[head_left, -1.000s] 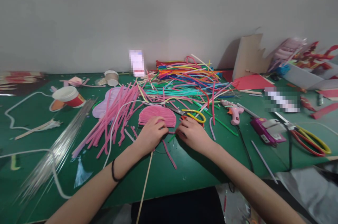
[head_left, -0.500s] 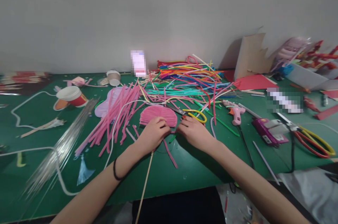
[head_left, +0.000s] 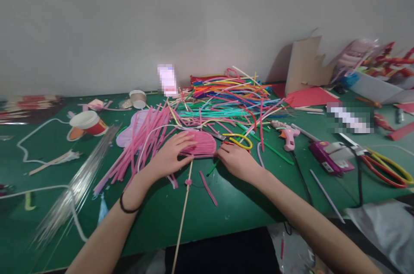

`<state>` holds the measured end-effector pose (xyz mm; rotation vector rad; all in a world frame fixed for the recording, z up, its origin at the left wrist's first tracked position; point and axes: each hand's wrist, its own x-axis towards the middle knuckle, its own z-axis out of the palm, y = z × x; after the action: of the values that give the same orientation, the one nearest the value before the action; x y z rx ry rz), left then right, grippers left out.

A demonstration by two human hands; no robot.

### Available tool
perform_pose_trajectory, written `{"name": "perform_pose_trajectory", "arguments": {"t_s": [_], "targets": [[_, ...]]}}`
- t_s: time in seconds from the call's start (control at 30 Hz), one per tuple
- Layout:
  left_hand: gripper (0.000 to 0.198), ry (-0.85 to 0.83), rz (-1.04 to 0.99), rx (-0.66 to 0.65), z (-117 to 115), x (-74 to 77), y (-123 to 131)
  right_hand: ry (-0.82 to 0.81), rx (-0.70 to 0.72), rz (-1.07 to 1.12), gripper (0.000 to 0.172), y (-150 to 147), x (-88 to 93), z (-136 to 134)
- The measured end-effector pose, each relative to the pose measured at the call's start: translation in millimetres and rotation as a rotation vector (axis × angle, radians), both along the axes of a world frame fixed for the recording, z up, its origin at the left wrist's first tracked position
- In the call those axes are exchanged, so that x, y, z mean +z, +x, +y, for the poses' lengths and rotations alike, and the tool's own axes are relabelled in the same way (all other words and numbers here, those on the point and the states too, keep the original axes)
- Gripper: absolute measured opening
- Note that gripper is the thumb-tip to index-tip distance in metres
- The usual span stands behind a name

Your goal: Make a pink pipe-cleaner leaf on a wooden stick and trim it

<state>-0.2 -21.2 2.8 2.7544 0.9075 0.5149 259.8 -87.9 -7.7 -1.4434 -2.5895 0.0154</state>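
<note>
A pink fan-shaped piece of pipe cleaners [head_left: 202, 142] lies on the green table [head_left: 239, 209], with a thin wooden stick [head_left: 181, 222] running from it toward me. My left hand [head_left: 171, 155] lies flat on the fan's left part, fingers stretched out. My right hand [head_left: 234, 160] touches the fan's right end with its fingers curled; what they pinch is hidden. A pile of loose pink pipe cleaners [head_left: 142, 142] lies just left of the fan.
A heap of coloured pipe cleaners [head_left: 226, 97] sits behind the fan. A pink glue gun [head_left: 287, 134], a purple tool [head_left: 326, 155], red-and-yellow scissors [head_left: 384, 168], paper cups [head_left: 87, 122], silver wires [head_left: 77, 179], white cord, cardboard and red paper surround the spot.
My left hand has opened and slid left and up, flattening onto the fan. The fan now looks lower and flatter. My right hand has barely moved.
</note>
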Motion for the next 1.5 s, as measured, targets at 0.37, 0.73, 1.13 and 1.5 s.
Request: {"name": "perform_pose_trajectory", "arguments": {"t_s": [0.37, 0.73, 1.13, 1.5], "targets": [[0.051, 0.055, 0.147, 0.050, 8.0, -14.4, -3.1, -0.018, -0.033, 0.069, 0.020, 0.1, -2.1, 1.5], [0.040, 0.109, 0.104, 0.050, 6.0, -16.9, 3.7, 0.014, -0.027, 0.090, 0.022, 2.3, -6.2, 3.3], [0.044, 0.013, 0.064, 0.074, -4.2, -18.8, 12.4, 0.050, -0.089, 0.055, 0.020, 1.3, -6.6, 5.3], [0.035, 0.121, 0.096, 0.082, -10.5, -23.3, 30.4, 0.135, -0.050, -0.044, 0.020, 7.5, -9.3, 6.8]]}}
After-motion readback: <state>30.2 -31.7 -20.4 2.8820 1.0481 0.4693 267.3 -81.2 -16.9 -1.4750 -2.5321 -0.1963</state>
